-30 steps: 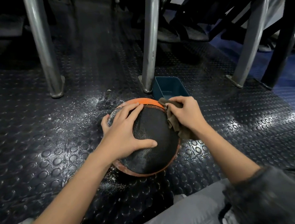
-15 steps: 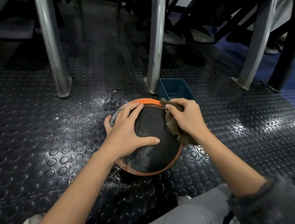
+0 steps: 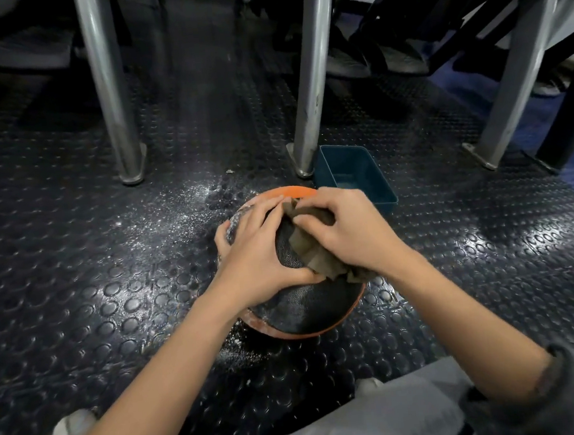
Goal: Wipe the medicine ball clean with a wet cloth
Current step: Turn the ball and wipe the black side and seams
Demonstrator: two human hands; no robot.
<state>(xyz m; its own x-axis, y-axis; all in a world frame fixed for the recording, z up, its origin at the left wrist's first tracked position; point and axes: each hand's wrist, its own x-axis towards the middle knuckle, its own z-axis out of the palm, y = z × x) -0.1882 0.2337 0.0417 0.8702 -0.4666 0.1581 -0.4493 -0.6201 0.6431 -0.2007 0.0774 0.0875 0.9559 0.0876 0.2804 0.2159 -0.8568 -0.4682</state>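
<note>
Both hands are on the medicine ball [image 3: 303,308], which rests on the studded floor [image 3: 113,299]: left hand [image 3: 257,250] spread flat on top, right hand [image 3: 355,236] fingers bunched round the cloth [image 3: 312,249]; ball judged heavy, textured, liable to roll, best braced from above.

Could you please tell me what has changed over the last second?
The right hand slid the cloth from the right side of the ball up and leftward onto its top, where the cloth now meets the left hand. Its grip on the cloth is unchanged. The left hand stayed spread on the ball, and the ball stayed on the floor beside the tub.
</note>
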